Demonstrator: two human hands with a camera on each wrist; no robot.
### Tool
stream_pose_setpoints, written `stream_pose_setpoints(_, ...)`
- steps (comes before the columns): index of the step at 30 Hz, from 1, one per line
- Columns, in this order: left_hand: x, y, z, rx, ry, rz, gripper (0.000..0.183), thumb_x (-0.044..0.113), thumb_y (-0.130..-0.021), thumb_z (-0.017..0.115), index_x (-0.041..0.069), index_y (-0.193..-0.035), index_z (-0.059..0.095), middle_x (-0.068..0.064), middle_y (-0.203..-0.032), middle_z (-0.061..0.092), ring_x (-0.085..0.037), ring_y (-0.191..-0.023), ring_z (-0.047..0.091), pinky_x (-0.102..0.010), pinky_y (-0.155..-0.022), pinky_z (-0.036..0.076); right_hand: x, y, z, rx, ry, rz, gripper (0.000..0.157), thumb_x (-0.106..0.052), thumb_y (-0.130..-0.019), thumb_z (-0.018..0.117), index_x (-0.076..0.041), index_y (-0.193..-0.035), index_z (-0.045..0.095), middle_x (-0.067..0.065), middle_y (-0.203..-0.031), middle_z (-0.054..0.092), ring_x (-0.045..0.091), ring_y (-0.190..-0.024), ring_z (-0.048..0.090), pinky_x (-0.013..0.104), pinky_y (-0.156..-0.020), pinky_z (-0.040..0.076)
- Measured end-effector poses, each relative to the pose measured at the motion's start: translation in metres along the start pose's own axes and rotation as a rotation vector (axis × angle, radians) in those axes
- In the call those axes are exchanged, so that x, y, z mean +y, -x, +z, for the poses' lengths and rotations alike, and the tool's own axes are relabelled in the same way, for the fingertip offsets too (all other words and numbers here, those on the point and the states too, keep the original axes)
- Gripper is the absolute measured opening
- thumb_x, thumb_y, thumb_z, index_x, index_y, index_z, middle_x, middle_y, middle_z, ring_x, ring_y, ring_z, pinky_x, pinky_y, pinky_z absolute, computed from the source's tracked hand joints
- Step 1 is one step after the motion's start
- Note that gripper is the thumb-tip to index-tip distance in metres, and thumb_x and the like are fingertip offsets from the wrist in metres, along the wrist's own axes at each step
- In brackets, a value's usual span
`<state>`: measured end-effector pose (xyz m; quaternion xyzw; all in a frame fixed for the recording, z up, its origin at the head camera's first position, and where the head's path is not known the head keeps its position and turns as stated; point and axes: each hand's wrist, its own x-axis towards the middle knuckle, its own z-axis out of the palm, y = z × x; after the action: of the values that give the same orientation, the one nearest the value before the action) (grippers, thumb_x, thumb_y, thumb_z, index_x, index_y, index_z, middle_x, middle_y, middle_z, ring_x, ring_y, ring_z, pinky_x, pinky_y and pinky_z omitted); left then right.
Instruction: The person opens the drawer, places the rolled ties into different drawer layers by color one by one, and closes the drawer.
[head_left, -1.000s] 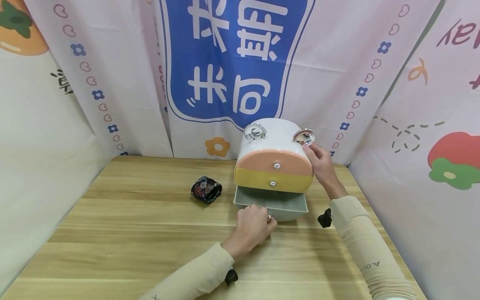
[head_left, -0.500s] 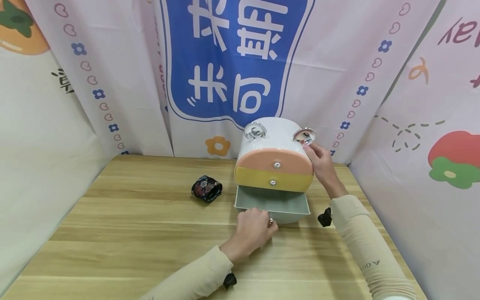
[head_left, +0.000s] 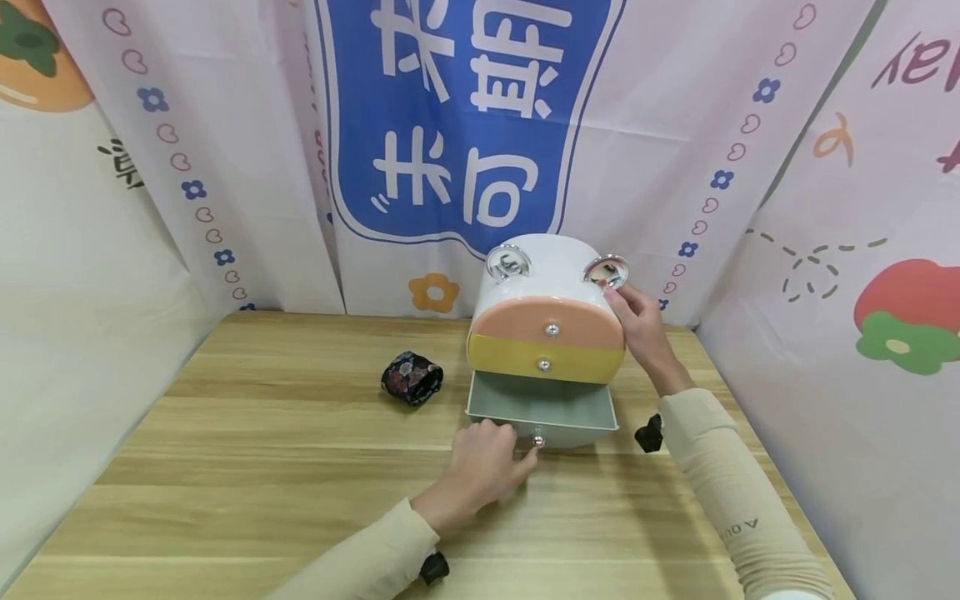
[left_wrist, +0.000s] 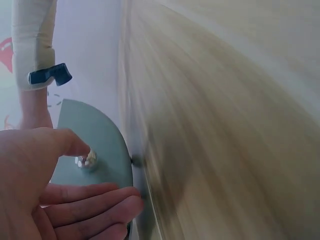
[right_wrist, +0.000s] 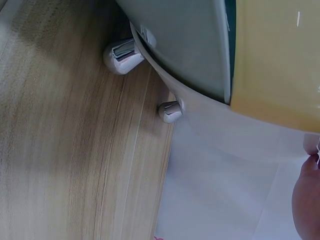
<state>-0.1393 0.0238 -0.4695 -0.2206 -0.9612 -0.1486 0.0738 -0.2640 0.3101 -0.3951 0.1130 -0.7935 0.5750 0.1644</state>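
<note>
A small white drawer box (head_left: 551, 267) with round mirrored eyes stands at the table's back. Its orange drawer (head_left: 517, 321) and yellow drawer (head_left: 502, 354) are closed, while the grey-green bottom drawer (head_left: 573, 435) is pulled out. My left hand (head_left: 480, 467) is at this drawer's front. In the left wrist view, its thumb touches or nearly touches the silver knob (left_wrist: 86, 160), and the other fingers extend apart from it. My right hand (head_left: 647, 333) holds the box by its right eye (head_left: 606, 270); some of its fingers are hidden. The drawer's visible inside holds nothing.
A rolled dark floral cloth (head_left: 412, 378) lies on the wooden table (head_left: 300, 467), left of the box. Printed fabric (head_left: 637, 158) hangs behind and at both sides. Silver feet (right_wrist: 171, 112) lift the box off the tabletop.
The bottom drawer came out slightly further towards me. My left hand has since let go of the knob, its fingers loosening and shifting left. My right hand has stayed at the eye.
</note>
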Motion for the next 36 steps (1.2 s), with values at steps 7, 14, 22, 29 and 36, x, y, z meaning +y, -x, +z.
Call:
stream_pose_setpoints(7, -0.029, 0.013, -0.014, -0.034, 0.042, -0.022, 0.058, 0.046, -0.095, 0.071, 0.022, -0.055, 0.037, 0.012, -0.049, 0.028, -0.004, -0.044, 0.026, -0.019, -0.040, 0.021, -0.001, 0.001, 0.001, 0.008, 0.018, 0.001, 0.048, -0.036, -0.110, 0.054, -0.004, -0.144, 0.063, -0.014, -0.117, 0.070, 0.005, -0.105, 0.064, 0.015, -0.089, 0.053)
stream_pose_setpoints(14, -0.061, 0.023, -0.037, -0.026, 0.047, -0.055, 0.048, 0.038, -0.092, 0.077, 0.018, -0.058, 0.049, 0.009, -0.051, 0.038, -0.005, -0.046, 0.031, -0.018, -0.040, 0.022, 0.000, 0.001, 0.001, 0.012, 0.017, 0.013, 0.048, -0.037, -0.110, 0.054, -0.003, -0.143, 0.063, -0.016, -0.112, 0.071, 0.005, -0.102, 0.065, 0.015, -0.087, 0.053)
stream_pose_setpoints(22, -0.095, 0.017, -0.069, 0.024, 0.009, -0.081, 0.051, 0.037, -0.090, 0.076, 0.019, -0.058, 0.041, 0.008, -0.052, 0.031, -0.008, -0.048, 0.033, -0.021, -0.042, 0.025, -0.003, 0.001, 0.001, 0.007, 0.023, 0.003, 0.041, -0.036, -0.110, 0.054, -0.004, -0.131, 0.068, -0.013, -0.099, 0.070, 0.006, -0.091, 0.063, 0.016, -0.080, 0.053)
stream_pose_setpoints(29, -0.119, 0.006, -0.090, 0.005, -0.002, -0.141, 0.043, 0.040, -0.087, 0.080, 0.013, -0.069, 0.054, 0.002, -0.057, 0.044, -0.012, -0.049, 0.042, -0.023, -0.041, 0.030, -0.003, 0.001, 0.000, 0.005, 0.014, 0.011, 0.040, -0.035, -0.109, 0.054, -0.006, -0.132, 0.069, -0.015, -0.099, 0.071, 0.005, -0.091, 0.063, 0.017, -0.081, 0.053)
stream_pose_setpoints(36, -0.149, -0.006, -0.088, -0.041, 0.060, -0.190, 0.049, 0.038, -0.087, 0.083, -0.007, -0.102, 0.069, -0.010, -0.074, 0.063, -0.017, -0.057, 0.054, -0.024, -0.046, 0.041, 0.000, 0.000, 0.000, 0.002, 0.007, 0.012, 0.049, -0.037, -0.110, 0.054, -0.001, -0.142, 0.063, -0.016, -0.110, 0.071, 0.004, -0.100, 0.065, 0.015, -0.086, 0.053)
